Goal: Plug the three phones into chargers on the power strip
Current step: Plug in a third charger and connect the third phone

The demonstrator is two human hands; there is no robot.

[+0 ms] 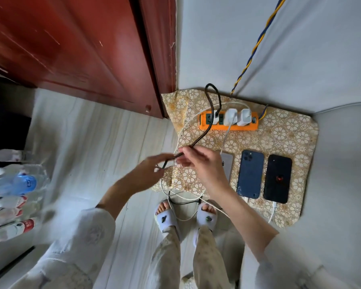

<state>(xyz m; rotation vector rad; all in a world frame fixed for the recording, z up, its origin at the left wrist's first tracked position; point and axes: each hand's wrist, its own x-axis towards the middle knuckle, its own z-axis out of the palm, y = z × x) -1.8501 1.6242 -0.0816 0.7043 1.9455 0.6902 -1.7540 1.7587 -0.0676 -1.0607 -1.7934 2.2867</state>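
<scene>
Both hands on the dark braided cable: right hand pinches it, left hand blurred, grip unclear. Cable loops to orange power strip w/ 2 white chargers. Blue phone & black phone lie side by side, white cables in.

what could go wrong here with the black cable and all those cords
1. Both hands, right hand and left hand, hold the black cable; a tug might drag the orange power strip.
2. White cables loop by the slippered feet, a tripping risk.
3. The third phone sits half hidden under the right hand and could get knocked.
</scene>
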